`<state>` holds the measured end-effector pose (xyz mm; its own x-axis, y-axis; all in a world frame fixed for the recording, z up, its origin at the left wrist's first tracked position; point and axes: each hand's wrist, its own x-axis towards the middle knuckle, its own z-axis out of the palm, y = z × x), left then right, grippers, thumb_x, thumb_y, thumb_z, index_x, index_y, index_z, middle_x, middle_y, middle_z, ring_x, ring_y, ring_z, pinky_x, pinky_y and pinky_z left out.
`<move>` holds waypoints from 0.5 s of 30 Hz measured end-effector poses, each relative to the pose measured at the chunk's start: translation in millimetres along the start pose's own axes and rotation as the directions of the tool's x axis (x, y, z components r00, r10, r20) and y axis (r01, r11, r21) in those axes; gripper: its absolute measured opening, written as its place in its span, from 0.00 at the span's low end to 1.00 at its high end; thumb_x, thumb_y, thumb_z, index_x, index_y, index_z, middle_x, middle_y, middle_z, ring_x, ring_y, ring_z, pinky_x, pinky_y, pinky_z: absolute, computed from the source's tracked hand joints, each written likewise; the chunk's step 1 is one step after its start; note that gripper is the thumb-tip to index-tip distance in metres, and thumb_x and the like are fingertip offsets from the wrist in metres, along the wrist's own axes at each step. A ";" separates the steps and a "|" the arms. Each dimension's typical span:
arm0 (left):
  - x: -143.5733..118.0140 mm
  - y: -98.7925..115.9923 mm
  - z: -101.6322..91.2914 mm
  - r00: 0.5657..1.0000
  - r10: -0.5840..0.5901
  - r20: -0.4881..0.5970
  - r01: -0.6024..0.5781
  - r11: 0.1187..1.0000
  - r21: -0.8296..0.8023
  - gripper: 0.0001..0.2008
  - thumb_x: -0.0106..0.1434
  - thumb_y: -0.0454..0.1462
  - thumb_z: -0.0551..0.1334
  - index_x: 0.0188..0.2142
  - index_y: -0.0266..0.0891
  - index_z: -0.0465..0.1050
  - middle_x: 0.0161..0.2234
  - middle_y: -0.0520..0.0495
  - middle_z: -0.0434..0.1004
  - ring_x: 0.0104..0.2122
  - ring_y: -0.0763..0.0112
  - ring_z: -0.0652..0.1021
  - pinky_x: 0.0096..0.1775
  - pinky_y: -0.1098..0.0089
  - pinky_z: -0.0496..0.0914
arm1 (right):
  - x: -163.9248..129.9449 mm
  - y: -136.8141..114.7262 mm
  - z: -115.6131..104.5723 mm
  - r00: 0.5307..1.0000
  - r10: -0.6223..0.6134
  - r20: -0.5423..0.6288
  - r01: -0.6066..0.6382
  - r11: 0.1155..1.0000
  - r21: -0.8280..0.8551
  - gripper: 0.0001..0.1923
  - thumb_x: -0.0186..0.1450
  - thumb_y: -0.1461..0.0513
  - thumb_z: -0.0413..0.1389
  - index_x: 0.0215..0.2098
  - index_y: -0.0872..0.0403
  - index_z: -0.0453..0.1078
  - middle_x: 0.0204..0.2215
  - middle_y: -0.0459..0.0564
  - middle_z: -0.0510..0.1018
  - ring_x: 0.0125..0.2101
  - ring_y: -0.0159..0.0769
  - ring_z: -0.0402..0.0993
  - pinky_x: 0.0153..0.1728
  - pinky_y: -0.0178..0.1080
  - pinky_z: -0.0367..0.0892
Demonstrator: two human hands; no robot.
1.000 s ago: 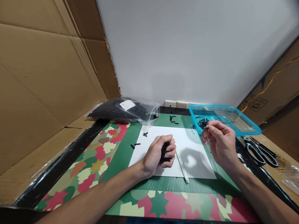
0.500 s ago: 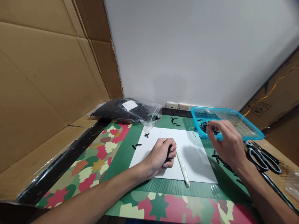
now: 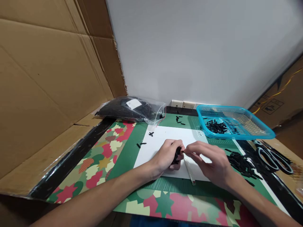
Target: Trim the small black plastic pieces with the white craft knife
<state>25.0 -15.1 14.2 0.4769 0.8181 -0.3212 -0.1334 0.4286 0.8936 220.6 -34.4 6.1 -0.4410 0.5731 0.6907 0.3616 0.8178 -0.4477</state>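
Observation:
My left hand (image 3: 167, 155) rests on a white sheet of paper (image 3: 161, 142) and is closed around a bunch of small black pieces (image 3: 177, 154). My right hand (image 3: 210, 162) has come beside it, its fingertips pinching at one black piece right at the left fist. A thin white stick (image 3: 189, 168) lies on the paper under my right hand. A blue plastic basket (image 3: 251, 129) at the back right holds several black pieces (image 3: 216, 126).
A pile of black pieces (image 3: 241, 160) lies on the green mat right of the paper, with black-handled scissors (image 3: 272, 156) beyond. A clear bag of black parts (image 3: 132, 110) sits at the back left. Cardboard walls stand left and right. Loose pieces (image 3: 142, 144) dot the paper's edge.
My right hand left the blue basket and moved down left to meet my left fist over the paper. The left hand stayed put. The camera tilted slightly.

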 end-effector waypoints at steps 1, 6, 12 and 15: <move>-0.5 2.3 -0.7 1.000 -0.001 0.010 0.002 1.000 -0.020 0.16 0.69 0.46 0.61 0.28 0.40 0.63 0.20 0.59 0.57 0.17 0.81 0.55 0.17 0.80 0.47 | 0.9 0.6 -1.7 0.996 0.082 -0.040 -0.079 0.993 0.087 0.09 0.75 0.69 0.59 0.46 0.50 0.79 0.36 0.50 0.86 0.32 0.37 0.84 0.31 0.37 0.77; -3.5 10.4 -4.0 0.994 0.018 0.111 -0.007 0.996 -0.093 0.24 0.70 0.52 0.63 0.26 0.41 0.60 0.19 0.60 0.54 0.17 0.82 0.51 0.17 0.80 0.47 | 4.8 4.8 -2.9 0.908 0.419 -0.019 -0.355 0.792 0.496 0.04 0.70 0.60 0.68 0.41 0.51 0.84 0.32 0.51 0.86 0.25 0.38 0.84 0.20 0.35 0.77; -5.5 8.4 -4.3 0.969 0.058 0.241 -0.042 0.997 -0.068 0.28 0.69 0.57 0.63 0.24 0.41 0.60 0.19 0.60 0.53 0.16 0.83 0.51 0.17 0.80 0.49 | 6.0 8.1 0.9 0.871 0.488 -0.055 -0.375 0.734 0.567 0.05 0.65 0.58 0.73 0.37 0.51 0.87 0.28 0.50 0.85 0.24 0.36 0.81 0.18 0.33 0.75; -5.7 7.8 -4.5 0.969 0.090 0.230 -0.077 0.995 -0.066 0.27 0.69 0.54 0.65 0.24 0.40 0.60 0.18 0.60 0.55 0.15 0.83 0.53 0.17 0.80 0.49 | 7.2 6.6 1.8 0.865 0.500 -0.046 -0.396 0.734 0.552 0.06 0.64 0.57 0.73 0.35 0.51 0.87 0.27 0.50 0.85 0.24 0.36 0.80 0.18 0.33 0.74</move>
<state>17.3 -14.6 21.5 0.6502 0.7431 -0.1583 -0.2264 0.3884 0.8933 218.3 -24.7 7.1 -0.1629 0.9024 0.3989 -0.0134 0.4022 -0.9154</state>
